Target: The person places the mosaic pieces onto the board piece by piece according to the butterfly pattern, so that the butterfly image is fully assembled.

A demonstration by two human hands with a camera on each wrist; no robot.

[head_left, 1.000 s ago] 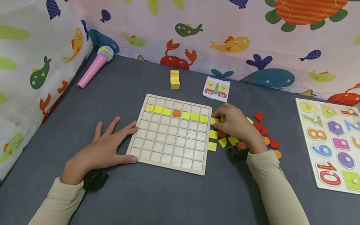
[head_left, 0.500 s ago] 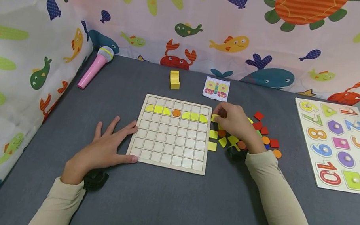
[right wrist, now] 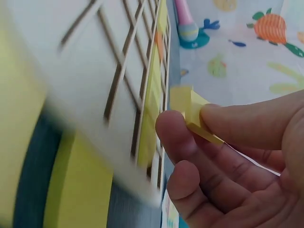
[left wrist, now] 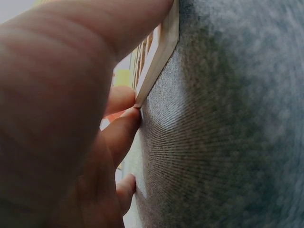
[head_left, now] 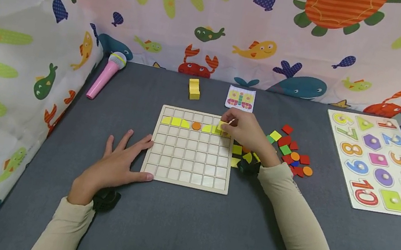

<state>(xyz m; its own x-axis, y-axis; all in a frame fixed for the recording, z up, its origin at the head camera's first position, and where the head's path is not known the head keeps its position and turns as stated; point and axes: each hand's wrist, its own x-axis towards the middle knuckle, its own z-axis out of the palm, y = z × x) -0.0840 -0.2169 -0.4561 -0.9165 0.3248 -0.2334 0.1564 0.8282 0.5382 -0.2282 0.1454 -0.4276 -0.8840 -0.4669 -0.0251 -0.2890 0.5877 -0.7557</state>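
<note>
A pale wooden grid board (head_left: 184,153) lies flat on the cloth. One of its upper rows holds yellow pieces (head_left: 176,121) and an orange disc (head_left: 196,125). My left hand (head_left: 109,170) is spread at the board's left side, its thumb and fingertips touching the edge. Above the right end of the filled row, my right hand (head_left: 249,132) pinches a yellow tile (right wrist: 198,110) between thumb and fingers. In the right wrist view the tile is tilted and apart from the grid. My right hand hides part of the board's upper right corner.
Loose red, green, orange, blue and yellow pieces (head_left: 285,141) lie right of the board. Behind it are a yellow block (head_left: 194,89) and a butterfly pattern card (head_left: 240,99). A pink toy microphone (head_left: 106,76) lies back left; a number puzzle (head_left: 383,164) lies right.
My right hand has moved left from the pieces beside the board to above its upper right part, carrying a yellow tile. My left hand has stayed in place.
</note>
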